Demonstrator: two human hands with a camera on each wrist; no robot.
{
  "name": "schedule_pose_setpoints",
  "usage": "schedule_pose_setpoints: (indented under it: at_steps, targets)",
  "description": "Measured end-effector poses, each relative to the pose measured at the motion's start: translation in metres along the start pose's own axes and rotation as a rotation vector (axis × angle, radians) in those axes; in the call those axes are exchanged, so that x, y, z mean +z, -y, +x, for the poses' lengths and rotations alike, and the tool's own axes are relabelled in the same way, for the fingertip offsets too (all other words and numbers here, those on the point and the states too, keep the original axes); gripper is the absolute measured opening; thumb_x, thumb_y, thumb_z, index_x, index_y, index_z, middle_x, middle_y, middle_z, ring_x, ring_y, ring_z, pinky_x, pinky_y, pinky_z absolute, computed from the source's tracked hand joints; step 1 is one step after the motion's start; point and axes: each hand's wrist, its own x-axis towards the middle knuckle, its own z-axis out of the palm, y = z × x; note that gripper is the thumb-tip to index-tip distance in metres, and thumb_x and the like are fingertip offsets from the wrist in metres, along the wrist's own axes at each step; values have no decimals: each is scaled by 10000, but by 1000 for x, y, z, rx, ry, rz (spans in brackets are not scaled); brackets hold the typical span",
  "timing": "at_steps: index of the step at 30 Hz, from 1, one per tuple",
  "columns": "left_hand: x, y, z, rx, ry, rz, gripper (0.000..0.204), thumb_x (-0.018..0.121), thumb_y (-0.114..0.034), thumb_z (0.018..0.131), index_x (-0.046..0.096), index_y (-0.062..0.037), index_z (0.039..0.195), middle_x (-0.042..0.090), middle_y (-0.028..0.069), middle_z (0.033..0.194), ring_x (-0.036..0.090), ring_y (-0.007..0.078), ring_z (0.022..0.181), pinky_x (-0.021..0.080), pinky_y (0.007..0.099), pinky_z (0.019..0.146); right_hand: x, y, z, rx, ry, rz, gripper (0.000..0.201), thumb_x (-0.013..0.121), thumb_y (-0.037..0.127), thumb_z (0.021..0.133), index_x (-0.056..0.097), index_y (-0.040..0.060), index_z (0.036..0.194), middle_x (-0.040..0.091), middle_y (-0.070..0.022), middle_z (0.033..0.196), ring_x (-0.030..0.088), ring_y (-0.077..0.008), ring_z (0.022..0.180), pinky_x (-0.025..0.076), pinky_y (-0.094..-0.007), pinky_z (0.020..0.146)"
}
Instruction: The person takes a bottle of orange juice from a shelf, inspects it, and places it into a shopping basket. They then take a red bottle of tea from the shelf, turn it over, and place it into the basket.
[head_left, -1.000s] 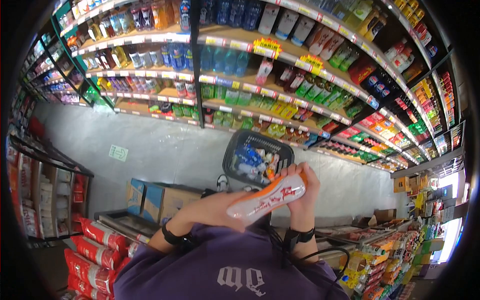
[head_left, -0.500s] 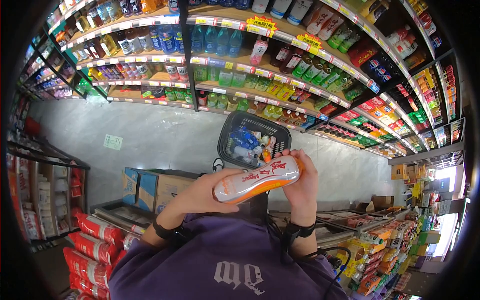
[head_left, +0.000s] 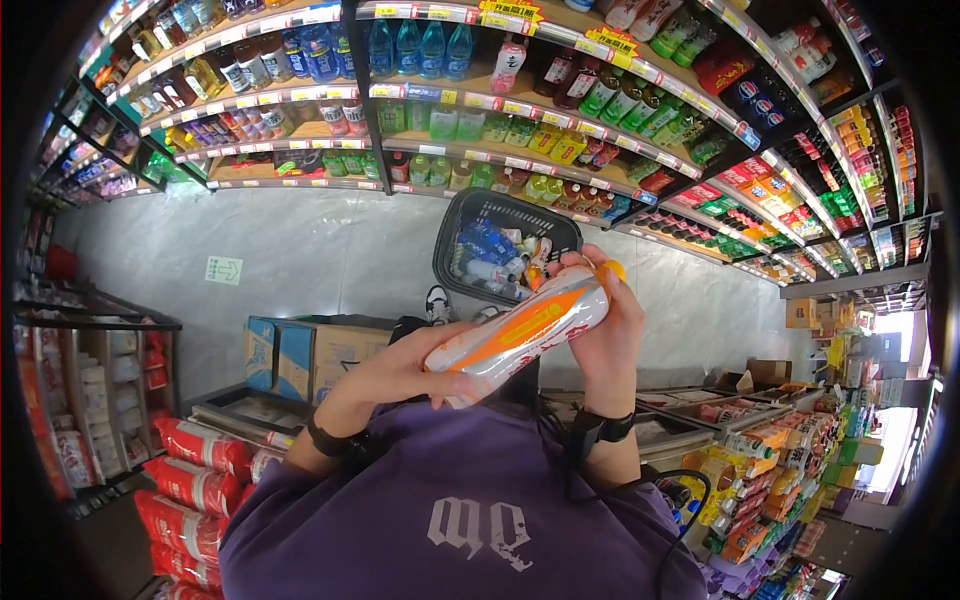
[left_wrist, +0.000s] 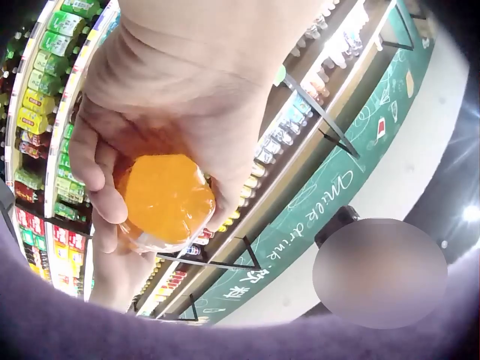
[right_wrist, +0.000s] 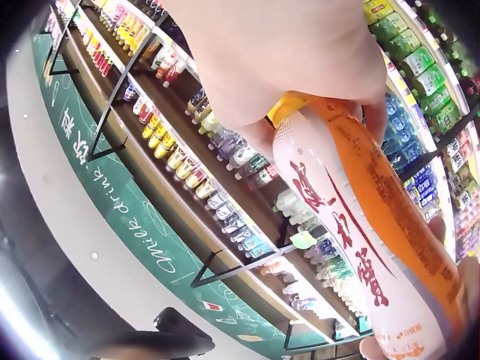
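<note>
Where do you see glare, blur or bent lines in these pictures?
Head view: the long wooden drink shelves curve strongly, corners are black, bright light is washed out near the right edge. Left wrist view: a smooth grey-brown oval blur hides what lies behind; a white light glares at right. Right wrist view: glare at lower left; red characters on the white-and-orange plastic bottle look clear.
</note>
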Motion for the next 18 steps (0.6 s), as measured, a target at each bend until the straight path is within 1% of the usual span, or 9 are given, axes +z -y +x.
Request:
schedule_pose_setpoints:
  at_steps: [3, 6, 9, 12, 15, 18]
  targets:
    - [-5, 13, -2, 25, 0, -33, 713, 733, -307, 903, 451, 7, 1477, 664, 68, 1035, 636, 86, 780, 508, 206, 540, -2, -1, -2, 13, 3, 7, 460, 595, 273, 970, 507, 31, 1351, 611, -213, 1247, 575, -367, 1216, 469, -497, 1051]
    - [-6, 13, -4, 5, 3, -75, 730, 739, -316, 888, 452, 15, 1472, 671, 67, 1011, 644, 84, 774, 506, 202, 531, -6, -3, -3, -1, 58, -9, 492, 559, 273, 1003, 469, 1, 1403, 566, -229, 1334, 543, -414, 1262, 446, -571, 1077]
    - [-5, 14, -6, 14, -6, -136, 743, 741, -331, 877, 457, 22, 1465, 673, 67, 993, 649, 83, 770, 504, 199, 527, 1, -1, -6, 8, 74, -6, 588, 620, 259, 959, 425, 2, 1451, 503, -264, 1422, 505, -440, 1315, 411, -580, 1118]
    - [-2, 11, -6, 7, -25, -229, 749, 739, -344, 873, 460, 32, 1458, 671, 66, 991, 648, 81, 771, 500, 196, 526, 3, 0, -7, -11, 97, -37, 708, 677, 242, 906, 373, 4, 1499, 457, -287, 1472, 476, -462, 1349, 381, -588, 1145]
    - [0, 9, -5, 27, -23, -225, 756, 737, -362, 869, 464, 33, 1453, 664, 64, 1001, 647, 79, 768, 489, 190, 507, 4, 2, -7, -14, 106, -62, 778, 700, 229, 876, 337, 8, 1528, 446, -294, 1478, 468, -462, 1359, 372, -585, 1152]
    - [0, 10, -5, 8, -31, -187, 768, 740, -364, 862, 467, 36, 1457, 658, 68, 1068, 641, 87, 847, 504, 201, 598, 2, 4, -7, -12, 114, -87, 800, 698, 239, 882, 315, 11, 1546, 435, -297, 1488, 459, -462, 1368, 371, -579, 1156]
